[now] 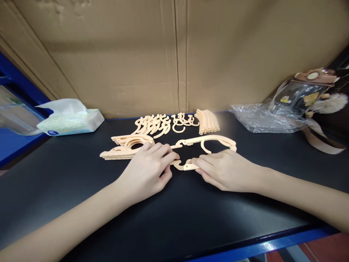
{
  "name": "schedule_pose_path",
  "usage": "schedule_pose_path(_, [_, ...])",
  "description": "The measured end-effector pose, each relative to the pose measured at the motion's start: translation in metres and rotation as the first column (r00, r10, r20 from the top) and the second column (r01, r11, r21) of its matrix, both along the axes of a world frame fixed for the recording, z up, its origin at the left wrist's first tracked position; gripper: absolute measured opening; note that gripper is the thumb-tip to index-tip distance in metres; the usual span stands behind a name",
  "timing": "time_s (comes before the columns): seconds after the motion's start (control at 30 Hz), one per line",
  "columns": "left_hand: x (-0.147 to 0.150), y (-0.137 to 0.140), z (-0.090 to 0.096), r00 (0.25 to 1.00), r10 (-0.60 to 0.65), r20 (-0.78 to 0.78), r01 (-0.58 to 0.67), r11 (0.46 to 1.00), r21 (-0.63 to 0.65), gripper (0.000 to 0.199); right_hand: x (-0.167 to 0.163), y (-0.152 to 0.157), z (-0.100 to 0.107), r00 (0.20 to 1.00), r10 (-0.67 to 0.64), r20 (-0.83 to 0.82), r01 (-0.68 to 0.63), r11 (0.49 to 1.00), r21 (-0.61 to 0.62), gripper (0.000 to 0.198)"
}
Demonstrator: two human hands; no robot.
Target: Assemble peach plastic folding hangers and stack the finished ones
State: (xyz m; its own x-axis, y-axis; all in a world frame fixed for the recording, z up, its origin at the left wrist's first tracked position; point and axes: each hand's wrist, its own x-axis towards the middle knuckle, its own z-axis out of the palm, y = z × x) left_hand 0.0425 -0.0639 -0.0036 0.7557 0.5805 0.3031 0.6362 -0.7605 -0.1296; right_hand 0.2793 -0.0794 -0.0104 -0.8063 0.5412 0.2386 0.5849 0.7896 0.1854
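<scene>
Between my hands is a cream plastic folding hanger (212,138), partly hidden by my fingers. My left hand (152,167) has its fingers pinched round the left end of the hanger's near bar. My right hand (220,169) grips the same near bar on the right, close to a small round joint. The hanger's curved hook shows just above my right hand. Left of it lies a stack of folded hangers (117,154), partly covered by my left hand. Beyond are loose hooks (155,125) in rows and a bundle of curved hanger arms (207,122).
The black tabletop (174,225) has a blue front edge. A tissue pack (73,122) stands back left. At the back right lie a clear plastic bag (256,118) and a strapped drink bottle (305,94) with a fluffy charm. Cardboard (122,54) walls the back.
</scene>
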Motion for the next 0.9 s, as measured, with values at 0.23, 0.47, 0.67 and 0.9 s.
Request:
schedule_pose_path(0.23, [0.0068, -0.0048, -0.0028, 0.997, -0.058, 0.058, 0.066, 0.988, -0.139, 0.020, 0.0006, 0.0008, 0.0011, 0.999, 0.021, 0.047, -0.016, 0.995, -0.100, 0.025])
schedule_pose_path(0.47, [0.0076, -0.0042, -0.0036, 0.993, -0.025, 0.118, 0.054, 0.968, -0.247, 0.008, 0.0039, 0.0051, 0.0021, 0.997, 0.055, -0.055, -0.067, 0.967, -0.244, 0.031])
schedule_pose_path(0.67, [0.0067, -0.0025, -0.0054, 0.996, -0.001, 0.094, 0.018, 0.983, -0.180, 0.009, 0.0072, 0.0092, 0.0006, 0.989, 0.085, -0.118, -0.112, 0.962, -0.250, 0.033])
schedule_pose_path(0.9, [0.0081, -0.0037, -0.0020, 0.997, 0.000, 0.081, 0.017, 0.979, -0.205, 0.011, 0.0067, 0.0084, 0.0001, 0.992, 0.075, -0.105, -0.098, 0.967, -0.236, 0.033])
